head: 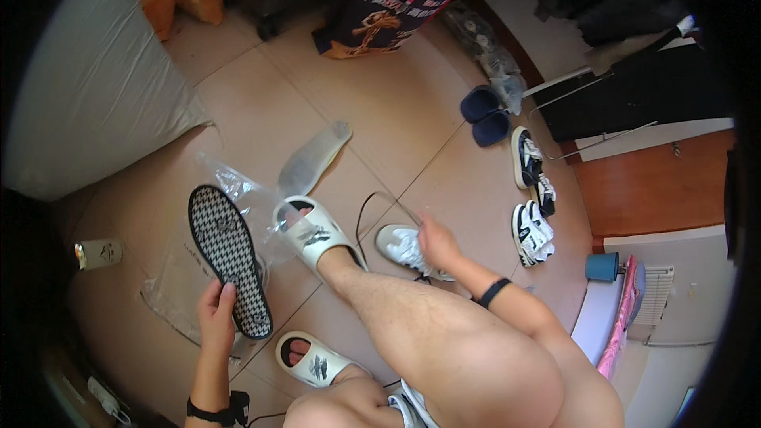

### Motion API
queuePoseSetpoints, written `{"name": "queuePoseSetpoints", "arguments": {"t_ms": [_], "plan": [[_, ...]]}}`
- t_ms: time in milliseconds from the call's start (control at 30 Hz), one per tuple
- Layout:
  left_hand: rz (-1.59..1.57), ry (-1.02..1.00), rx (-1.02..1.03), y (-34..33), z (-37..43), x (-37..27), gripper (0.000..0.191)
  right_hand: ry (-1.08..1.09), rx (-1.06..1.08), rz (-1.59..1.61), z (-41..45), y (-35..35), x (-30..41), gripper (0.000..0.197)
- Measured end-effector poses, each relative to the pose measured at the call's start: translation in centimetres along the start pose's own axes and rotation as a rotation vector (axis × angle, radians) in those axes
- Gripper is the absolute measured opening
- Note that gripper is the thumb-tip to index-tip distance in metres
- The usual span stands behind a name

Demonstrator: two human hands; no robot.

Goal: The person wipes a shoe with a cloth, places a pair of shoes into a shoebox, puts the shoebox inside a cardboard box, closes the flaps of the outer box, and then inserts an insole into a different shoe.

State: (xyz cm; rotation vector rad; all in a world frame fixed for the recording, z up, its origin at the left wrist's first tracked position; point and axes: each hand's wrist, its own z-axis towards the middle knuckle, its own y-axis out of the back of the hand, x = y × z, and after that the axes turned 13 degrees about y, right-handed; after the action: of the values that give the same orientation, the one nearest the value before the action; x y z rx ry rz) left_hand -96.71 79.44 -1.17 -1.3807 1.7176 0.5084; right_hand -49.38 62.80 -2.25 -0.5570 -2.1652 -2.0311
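My left hand (pixel 217 315) holds a black-and-white houndstooth shoe insole (pixel 226 249) by its edge, thumb on top. Behind and beside the insole lie clear plastic bags (pixel 178 285) on the tiled floor. My right hand (pixel 439 241) is at a white sneaker (pixel 404 246) with white laces, beyond my leg; whether its fingers grip the shoe or a lace is not clear. A thin dark cord (pixel 361 208) loops beside the sneaker. A worn grey insole (pixel 314 160) lies on the floor ahead of my slippered foot. White slides (pixel 315 232) are on both feet.
A can (pixel 98 254) stands at the left, below a large covered item (pixel 89 83). Navy slippers (pixel 484 116), black sneakers (pixel 526 160) and white-and-black sneakers (pixel 531 235) line the right side. A big printed bag (pixel 380 15) is at the top. A blue bin (pixel 601 267) stands far right.
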Motion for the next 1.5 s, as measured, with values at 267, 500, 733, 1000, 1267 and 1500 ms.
{"name": "queuePoseSetpoints", "arguments": {"t_ms": [267, 500, 733, 1000, 1267, 1500], "plan": [[0.09, 0.095, 0.03, -0.4, -0.1, -1.0, 0.021, 0.545, 0.243, -0.374, -5.7, 4.8, 4.1, 0.049], [0.147, 0.119, 0.058, 0.8, 0.3, -0.6, 0.016, 0.463, 0.209, -0.4, -6.7, 11.3, 4.0, 0.043], [0.113, 0.106, 0.061, -1.8, 0.5, -2.2, 0.015, 0.472, 0.837, -0.185, -12.3, 12.2, 8.2, 0.04], [0.25, 0.054, 0.137, -0.2, 0.0, -3.4, 0.017, 0.392, 0.748, -0.164, -7.5, 10.0, 10.9, 0.035], [0.364, -0.002, 0.07, -1.8, -2.1, -7.1, 0.019, 0.267, 0.537, -0.19, -4.9, 10.0, 6.3, 0.03], [0.299, -0.016, -0.061, -4.3, -2.1, -7.1, 0.016, -0.336, 0.794, -0.081, -25.6, 14.0, -4.0, 0.027]]}}
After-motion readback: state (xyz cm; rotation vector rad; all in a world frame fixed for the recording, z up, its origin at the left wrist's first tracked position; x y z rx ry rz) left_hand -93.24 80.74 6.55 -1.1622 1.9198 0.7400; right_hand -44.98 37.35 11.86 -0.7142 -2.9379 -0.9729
